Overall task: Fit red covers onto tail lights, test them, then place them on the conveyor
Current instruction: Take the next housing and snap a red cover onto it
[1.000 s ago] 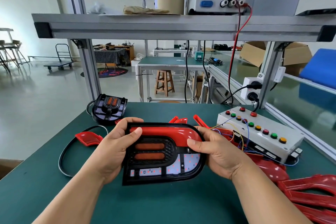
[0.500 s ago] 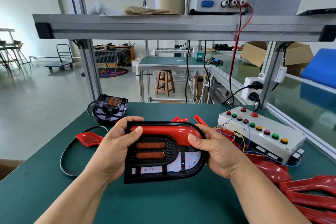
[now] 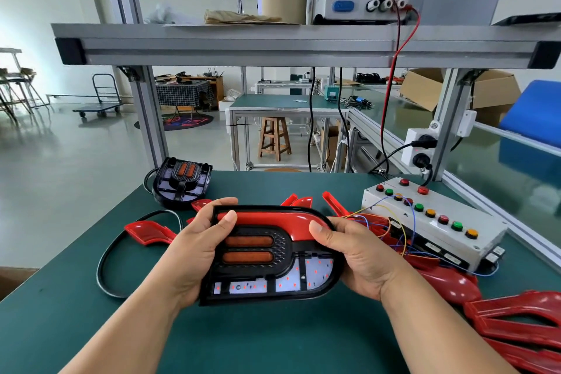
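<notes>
Gripping the black plastic tail light [image 3: 285, 252] by its ends in curled left hand [image 3: 194, 249] and right hand [image 3: 358, 255], press your thumbs evenly along its glossy red cover [image 3: 267, 217].

Black-framed tail light [image 3: 282, 294] with red cover [image 3: 267, 217], two orange bars [image 3: 249, 241] and red-dotted white panels [image 3: 315, 272], between left hand [image 3: 194, 249] and right hand [image 3: 358, 255]; dark green mat [image 3: 273, 340] beneath.

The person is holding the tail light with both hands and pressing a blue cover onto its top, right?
Not quite. The cover is red, not blue. The head view shows the left hand and right hand holding the tail light, thumbs pressing the cover onto its top.
</notes>
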Motion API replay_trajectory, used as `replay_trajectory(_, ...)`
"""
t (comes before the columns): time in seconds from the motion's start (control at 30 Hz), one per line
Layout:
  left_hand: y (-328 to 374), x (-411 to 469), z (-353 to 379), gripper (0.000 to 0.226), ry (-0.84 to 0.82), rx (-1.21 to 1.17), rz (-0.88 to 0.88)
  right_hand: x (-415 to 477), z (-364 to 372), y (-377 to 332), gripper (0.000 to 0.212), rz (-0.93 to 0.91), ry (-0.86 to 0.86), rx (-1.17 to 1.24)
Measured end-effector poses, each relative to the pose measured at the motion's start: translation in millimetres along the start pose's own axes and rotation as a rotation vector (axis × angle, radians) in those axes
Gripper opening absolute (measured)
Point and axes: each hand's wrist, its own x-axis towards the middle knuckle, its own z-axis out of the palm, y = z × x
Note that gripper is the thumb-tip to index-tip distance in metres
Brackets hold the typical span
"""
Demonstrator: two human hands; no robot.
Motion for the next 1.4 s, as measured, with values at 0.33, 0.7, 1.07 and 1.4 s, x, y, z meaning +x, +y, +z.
replay_trajectory(0.33,-1,1,-2,0.068,-0.059,-0.131,-0.085,1,-3,3,0.046,0.019,0.067,0.026)
replay_trajectory(0.7,0,-1,11,0.024,0.097,0.046,0.025,9,2,6,0.041,-0.027,0.095,0.058)
replay_trajectory(1.07,-2,0,8,0.031,0.059,0.056,-0.05,7,2,7,0.053,0.01,0.075,-0.011)
replay_trajectory(1.4,-7,5,-4,0.043,0.002,-0.039,-0.175,9,-5,13,0.038,0.02,0.061,0.007)
